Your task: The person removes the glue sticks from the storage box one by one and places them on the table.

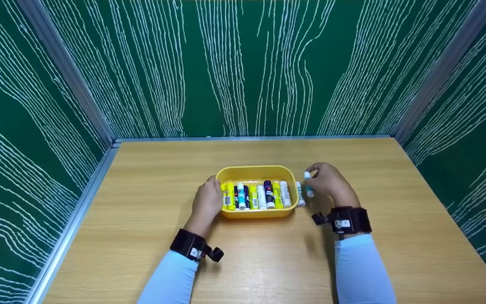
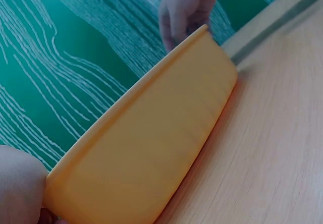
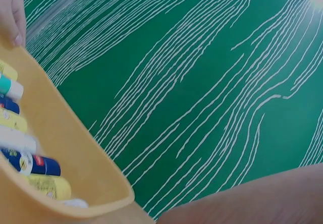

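The right hand (image 1: 330, 182) pinches a glue stick (image 1: 309, 191) between thumb and fingers. Just left of that hand, a second stick (image 1: 301, 195) is beside the yellow tub (image 1: 255, 214). Farther left, a row of sticks (image 1: 269, 195) fills the tub's width: many inside, two seen outside. Farthest, the left hand (image 1: 207, 198) grips the tub's end.
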The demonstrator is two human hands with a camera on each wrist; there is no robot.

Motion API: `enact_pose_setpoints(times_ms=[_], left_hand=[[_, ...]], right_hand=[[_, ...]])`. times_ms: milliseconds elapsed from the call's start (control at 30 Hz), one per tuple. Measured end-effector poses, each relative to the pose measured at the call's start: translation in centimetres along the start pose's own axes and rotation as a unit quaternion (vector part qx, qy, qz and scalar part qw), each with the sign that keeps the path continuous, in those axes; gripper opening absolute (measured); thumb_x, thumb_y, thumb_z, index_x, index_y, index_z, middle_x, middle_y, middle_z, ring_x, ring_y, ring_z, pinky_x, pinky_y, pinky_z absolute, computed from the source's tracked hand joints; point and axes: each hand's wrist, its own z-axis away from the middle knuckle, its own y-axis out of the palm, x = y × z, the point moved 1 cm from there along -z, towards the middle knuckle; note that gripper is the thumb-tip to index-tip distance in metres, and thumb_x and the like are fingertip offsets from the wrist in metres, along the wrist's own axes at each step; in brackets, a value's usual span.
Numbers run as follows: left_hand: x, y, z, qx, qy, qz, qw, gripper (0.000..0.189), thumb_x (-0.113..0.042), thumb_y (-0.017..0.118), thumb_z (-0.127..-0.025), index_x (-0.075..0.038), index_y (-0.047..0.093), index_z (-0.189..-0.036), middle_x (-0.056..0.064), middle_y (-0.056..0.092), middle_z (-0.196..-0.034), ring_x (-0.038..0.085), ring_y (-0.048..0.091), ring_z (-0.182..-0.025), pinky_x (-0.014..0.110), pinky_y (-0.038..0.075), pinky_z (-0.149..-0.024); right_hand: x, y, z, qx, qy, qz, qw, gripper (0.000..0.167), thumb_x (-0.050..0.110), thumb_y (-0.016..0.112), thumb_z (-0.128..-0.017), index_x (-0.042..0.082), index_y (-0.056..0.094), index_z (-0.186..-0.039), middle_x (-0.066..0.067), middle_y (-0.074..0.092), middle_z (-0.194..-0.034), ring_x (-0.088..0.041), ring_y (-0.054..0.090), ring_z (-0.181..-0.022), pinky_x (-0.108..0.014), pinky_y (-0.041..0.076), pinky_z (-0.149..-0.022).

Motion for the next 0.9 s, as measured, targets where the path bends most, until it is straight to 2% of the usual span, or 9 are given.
enact_pose_setpoints(times_ms=[233, 400, 633, 900], left_hand=[[0.2, 0.0, 0.0, -0.005, 0.012, -0.003, 0.9999, 0.047, -0.025, 0.042, -0.124, 0.003, 0.061, -0.156, 0.029, 0.074, -0.145, 0.04, 0.075, -0.132, 0.059, 0.061, -0.112], [0.3, 0.0, 0.0, -0.011, 0.026, -0.008, 0.9996, 0.045, -0.023, 0.043, -0.123, 0.002, 0.063, -0.154, 0.029, 0.074, -0.144, 0.042, 0.075, -0.133, 0.061, 0.061, -0.111], [0.2, 0.0, 0.0, -0.007, 0.02, -0.003, 0.9998, 0.046, -0.024, 0.043, -0.123, 0.003, 0.062, -0.156, 0.027, 0.073, -0.148, 0.04, 0.074, -0.135, 0.059, 0.06, -0.115], [0.2, 0.0, -0.1, -0.007, 0.009, -0.001, 0.9999, 0.046, -0.025, 0.042, -0.124, 0.001, 0.062, -0.156, 0.027, 0.075, -0.144, 0.039, 0.076, -0.129, 0.058, 0.062, -0.111]], right_hand=[[-1.2, 1.0, -0.7, 0.019, 0.012, 0.008, 0.9997, 0.05, 0.022, 0.071, -0.11, 0.001, 0.062, -0.154, -0.023, 0.069, -0.135, -0.038, 0.064, -0.12, -0.053, 0.057, -0.108], [-1.8, 1.7, -0.9, 0.038, 0.017, -0.01, 0.9991, 0.045, 0.014, 0.068, -0.11, -0.001, 0.062, -0.151, -0.024, 0.069, -0.134, -0.037, 0.065, -0.118, -0.047, 0.058, -0.103], [-2.1, 2.2, -1.2, 0.045, 0.023, -0.029, 0.9983, 0.046, 0.011, 0.068, -0.11, 0.001, 0.061, -0.155, -0.025, 0.067, -0.144, -0.036, 0.065, -0.121, -0.04, 0.06, -0.097], [-2.1, 2.3, -1.2, 0.048, 0.028, -0.048, 0.9973, 0.039, 0.01, 0.064, -0.112, 0.004, 0.064, -0.151, -0.022, 0.068, -0.141, -0.035, 0.068, -0.115, -0.035, 0.063, -0.084]])
